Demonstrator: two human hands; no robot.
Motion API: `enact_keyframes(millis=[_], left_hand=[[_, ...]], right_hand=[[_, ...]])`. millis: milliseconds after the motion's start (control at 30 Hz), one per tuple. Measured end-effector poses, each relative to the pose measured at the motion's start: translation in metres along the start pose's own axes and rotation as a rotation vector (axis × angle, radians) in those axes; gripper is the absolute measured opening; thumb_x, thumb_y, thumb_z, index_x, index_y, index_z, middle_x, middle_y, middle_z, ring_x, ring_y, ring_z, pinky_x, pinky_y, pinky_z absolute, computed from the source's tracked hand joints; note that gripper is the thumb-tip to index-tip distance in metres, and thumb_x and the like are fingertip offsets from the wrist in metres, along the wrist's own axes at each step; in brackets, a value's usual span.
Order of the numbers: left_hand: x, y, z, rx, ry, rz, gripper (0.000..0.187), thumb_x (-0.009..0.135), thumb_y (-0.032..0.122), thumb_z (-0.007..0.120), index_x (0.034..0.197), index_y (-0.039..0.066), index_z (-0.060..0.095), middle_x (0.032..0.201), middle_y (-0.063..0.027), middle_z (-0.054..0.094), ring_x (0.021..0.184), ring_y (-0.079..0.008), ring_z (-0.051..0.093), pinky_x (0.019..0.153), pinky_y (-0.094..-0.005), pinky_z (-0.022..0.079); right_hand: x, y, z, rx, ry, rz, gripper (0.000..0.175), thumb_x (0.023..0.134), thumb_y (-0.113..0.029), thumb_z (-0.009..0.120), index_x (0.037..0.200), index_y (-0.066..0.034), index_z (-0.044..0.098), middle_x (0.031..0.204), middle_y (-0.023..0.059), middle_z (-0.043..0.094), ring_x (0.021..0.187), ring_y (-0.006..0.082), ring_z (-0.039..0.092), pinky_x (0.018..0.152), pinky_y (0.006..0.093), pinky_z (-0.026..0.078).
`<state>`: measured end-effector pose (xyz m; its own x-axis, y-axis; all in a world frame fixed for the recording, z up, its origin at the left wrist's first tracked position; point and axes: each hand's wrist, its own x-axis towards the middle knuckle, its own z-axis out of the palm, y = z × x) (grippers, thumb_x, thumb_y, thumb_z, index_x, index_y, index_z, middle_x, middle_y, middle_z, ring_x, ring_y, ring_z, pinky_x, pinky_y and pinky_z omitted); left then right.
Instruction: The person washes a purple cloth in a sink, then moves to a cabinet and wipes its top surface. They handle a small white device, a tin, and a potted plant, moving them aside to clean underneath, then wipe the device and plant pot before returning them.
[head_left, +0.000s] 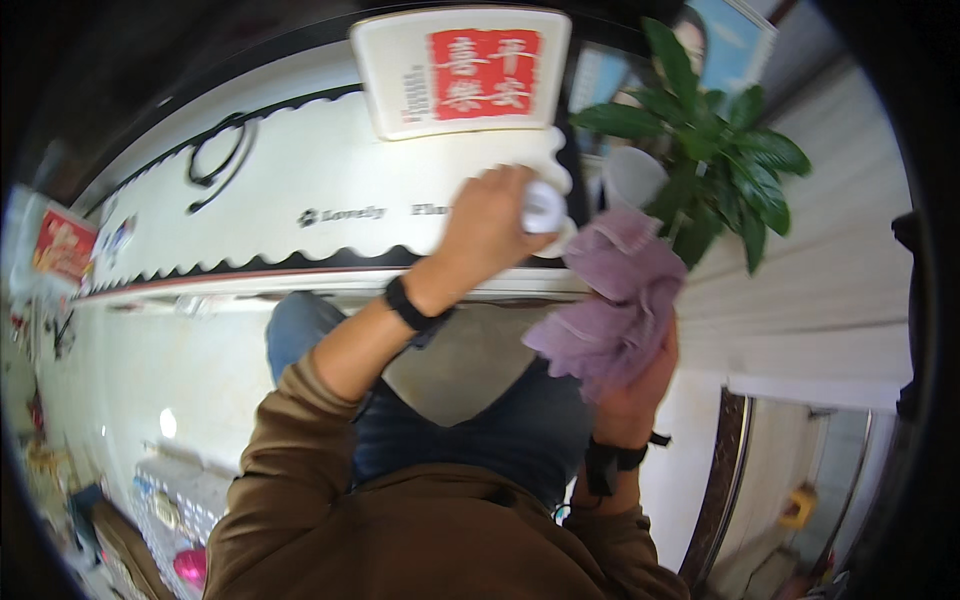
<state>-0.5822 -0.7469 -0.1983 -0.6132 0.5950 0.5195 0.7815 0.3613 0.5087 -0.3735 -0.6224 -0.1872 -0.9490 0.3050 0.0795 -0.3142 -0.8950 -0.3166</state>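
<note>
My left hand (491, 221) is closed around a small white round container (543, 208) above the right part of a white cabinet-top mat (300, 165) with a scalloped black edge. A crumpled purple cloth (622, 300) is in my right hand (649, 382), which holds it from below at the cabinet's right end; the cloth covers most of the fingers. Just beyond the cloth stands a whitish cup-like vessel (634, 176), beside a green leafy plant (705, 142). What is inside the white container cannot be told.
A white tray-like panel with a red printed square (461, 75) lies at the back of the mat. Left of it is a coiled black cable (217, 154). Framed pictures (731, 45) stand behind the plant, near the wall at right. A red printed card (64, 244) is at the far left.
</note>
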Motion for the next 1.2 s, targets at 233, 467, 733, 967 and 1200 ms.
enact_keyframes(millis=[233, 467, 733, 967, 1200], left_hand=[[-0.079, -0.034, -0.065, 0.226, 0.086, -0.026, 0.054, 0.092, 0.026, 0.077, 0.138, 0.004, 0.060, 0.125, -0.0155, 0.066, 0.114, -0.0372, 0.062, 0.097, -0.0451, 0.048], [-0.174, -0.136, -0.166, 0.709, 0.230, -0.526, 0.032, 0.098, 0.015, 0.062, 0.120, -0.006, 0.054, 0.119, -0.0246, 0.056, 0.112, -0.0436, 0.050, 0.101, -0.0523, 0.041], [-0.177, -0.133, -0.178, 0.782, 0.005, -0.497, 0.033, 0.104, 0.021, 0.058, 0.125, -0.003, 0.050, 0.126, -0.0223, 0.054, 0.120, -0.0409, 0.051, 0.104, -0.0502, 0.042], [-0.162, -0.126, -0.195, 0.759, -0.160, -0.457, 0.032, 0.108, 0.023, 0.057, 0.123, -0.005, 0.052, 0.123, -0.0227, 0.054, 0.117, -0.0408, 0.051, 0.103, -0.0479, 0.042], [-0.156, -0.152, -0.253, 0.257, -0.195, -0.461, 0.028, 0.109, 0.026, 0.055, 0.107, -0.002, 0.062, 0.105, -0.0200, 0.060, 0.103, -0.0385, 0.055, 0.090, -0.0456, 0.046]], right_hand=[[0.020, 0.064, 0.038, -0.620, 0.042, -0.234, 0.060, 0.108, -0.027, 0.058, 0.160, 0.0001, 0.042, 0.159, 0.0158, 0.049, 0.142, 0.0314, 0.052, 0.116, 0.0453, 0.044], [0.121, 0.182, 0.046, -1.487, -0.177, -0.627, 0.056, 0.099, -0.005, 0.066, 0.152, 0.0025, 0.050, 0.148, 0.0260, 0.043, 0.135, 0.0467, 0.050, 0.118, 0.0490, 0.039], [0.134, 0.196, 0.011, -1.954, -0.251, -0.532, 0.061, 0.091, 0.000, 0.071, 0.149, 0.0036, 0.051, 0.148, 0.0280, 0.044, 0.127, 0.0464, 0.048, 0.108, 0.0539, 0.045], [0.134, 0.198, 0.014, -1.948, -0.141, -0.474, 0.058, 0.094, -0.003, 0.069, 0.151, 0.0008, 0.055, 0.150, 0.0247, 0.047, 0.137, 0.0447, 0.045, 0.116, 0.0511, 0.039], [0.136, 0.199, 0.005, -2.051, -0.056, -0.494, 0.052, 0.095, -0.009, 0.070, 0.146, -0.0039, 0.063, 0.145, 0.0209, 0.055, 0.131, 0.0424, 0.048, 0.114, 0.0509, 0.038]])
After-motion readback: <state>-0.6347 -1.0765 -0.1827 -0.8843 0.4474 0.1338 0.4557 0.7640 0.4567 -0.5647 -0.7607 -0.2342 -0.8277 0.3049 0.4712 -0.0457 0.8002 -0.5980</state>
